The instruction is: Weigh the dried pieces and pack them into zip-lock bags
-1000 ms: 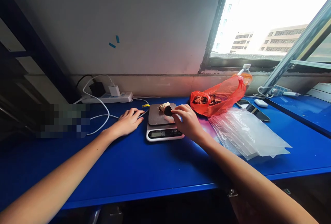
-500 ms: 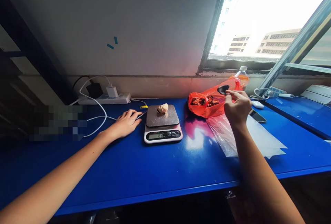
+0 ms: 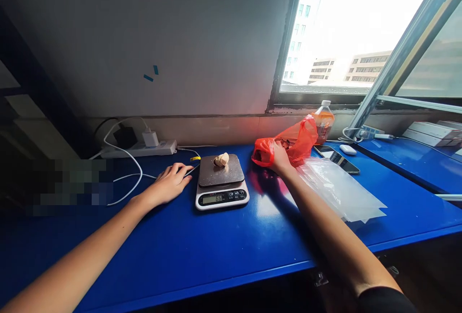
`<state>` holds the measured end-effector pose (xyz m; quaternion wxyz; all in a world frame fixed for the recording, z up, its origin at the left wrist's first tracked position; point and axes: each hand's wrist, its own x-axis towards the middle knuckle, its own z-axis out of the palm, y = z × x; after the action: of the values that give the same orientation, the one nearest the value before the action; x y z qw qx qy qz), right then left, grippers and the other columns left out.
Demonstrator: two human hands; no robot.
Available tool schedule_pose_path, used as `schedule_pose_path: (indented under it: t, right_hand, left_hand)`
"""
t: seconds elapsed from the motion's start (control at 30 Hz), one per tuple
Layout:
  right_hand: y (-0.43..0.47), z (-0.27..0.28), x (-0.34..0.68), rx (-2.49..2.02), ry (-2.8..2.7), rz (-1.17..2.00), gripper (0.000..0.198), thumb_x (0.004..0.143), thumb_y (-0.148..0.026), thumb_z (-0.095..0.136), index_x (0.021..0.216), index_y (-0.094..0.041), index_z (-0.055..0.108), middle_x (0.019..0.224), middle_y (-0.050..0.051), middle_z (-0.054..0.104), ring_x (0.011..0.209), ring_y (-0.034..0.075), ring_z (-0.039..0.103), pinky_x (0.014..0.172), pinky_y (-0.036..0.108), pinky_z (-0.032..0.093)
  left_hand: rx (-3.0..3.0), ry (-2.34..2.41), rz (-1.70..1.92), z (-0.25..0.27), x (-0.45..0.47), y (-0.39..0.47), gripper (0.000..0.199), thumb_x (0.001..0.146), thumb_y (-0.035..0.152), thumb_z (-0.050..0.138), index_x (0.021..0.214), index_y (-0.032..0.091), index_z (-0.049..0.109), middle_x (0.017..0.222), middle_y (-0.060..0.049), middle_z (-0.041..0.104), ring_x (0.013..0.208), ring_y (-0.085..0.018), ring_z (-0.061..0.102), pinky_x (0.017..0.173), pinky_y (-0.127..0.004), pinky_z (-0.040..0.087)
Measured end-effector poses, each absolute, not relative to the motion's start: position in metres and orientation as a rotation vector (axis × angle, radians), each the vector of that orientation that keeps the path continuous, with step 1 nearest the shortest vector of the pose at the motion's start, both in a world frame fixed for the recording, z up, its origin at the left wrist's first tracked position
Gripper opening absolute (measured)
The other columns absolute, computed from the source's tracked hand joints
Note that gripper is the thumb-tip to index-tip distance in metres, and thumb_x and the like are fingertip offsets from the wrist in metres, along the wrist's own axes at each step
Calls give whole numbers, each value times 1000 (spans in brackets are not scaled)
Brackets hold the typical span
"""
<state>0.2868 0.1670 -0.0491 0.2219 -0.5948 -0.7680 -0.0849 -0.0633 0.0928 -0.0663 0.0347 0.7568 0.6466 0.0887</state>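
My right hand (image 3: 280, 158) reaches into a red plastic bag (image 3: 263, 151) with dark brown chunks inside; its fingers are hidden by the bag, so I cannot see what they hold. My left hand (image 3: 171, 183) lies on the blue table with its fingers stretched out, close to a thin cable and the left side of a kitchen scale (image 3: 202, 202). A small pale, lumpy piece (image 3: 221, 160) sits on the scale's metal plate. The scale's digital display (image 3: 212, 199) is lit with small digits.
Clear plastic bags (image 3: 342, 192) lie right of the red bag, beside a phone (image 3: 344, 163) and a white earbud case (image 3: 348, 149). Behind stands a bottle of orange drink (image 3: 324, 123). A power strip (image 3: 164, 148) with plugs and white cables runs along the wall at left.
My right hand has gone from above the red bag, where it held a dark flat piece, down and left into the bag. The display digits differ. My left hand stays put on the table.
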Motion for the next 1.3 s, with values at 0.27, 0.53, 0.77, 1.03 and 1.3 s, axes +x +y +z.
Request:
schedule_pose_path:
  t: [0.27,0.53,0.77,1.03,1.3]
  right_hand:
    - [179,-43,280,-1924,-2030,-181,27,83,-37,58,100,-17,65,107,16,60,99,28,56,77,35,46]
    - [158,-49,295,-1997,-2020,-214,36,83,-24,58,117,-11,59,124,21,49,109,32,48,81,37,46]
    - [162,-51,277,-1763,-2001,-135,35,78,-22,60,112,-14,60,124,19,53,113,32,46,90,43,41]
    - [179,-48,302,-1480,-1702,157,20,82,-31,44,84,-17,58,82,5,66,75,19,59,69,28,46]
    - [167,-41,320,-1250,-1417,473,19,59,-27,57,75,-17,56,78,6,64,70,18,58,69,32,46]
  left_hand:
    - [2336,1999,293,-69,-66,89,49,91,44,31,133,25,49,133,-11,47,122,-32,47,104,-49,36]
    - [2333,1990,289,-68,-64,91,50,91,44,30,134,24,48,131,-12,46,123,-34,46,103,-51,36]
    - [2343,1979,284,-68,-64,91,51,91,44,30,133,23,49,131,-13,47,123,-34,46,103,-52,36]
    - [2424,1857,771,-27,-49,76,35,87,41,43,109,20,61,120,-9,56,114,-26,55,102,-40,42]
    - [2979,1094,771,21,123,45,39,89,34,52,126,22,51,128,-10,54,114,-27,53,92,-42,49]
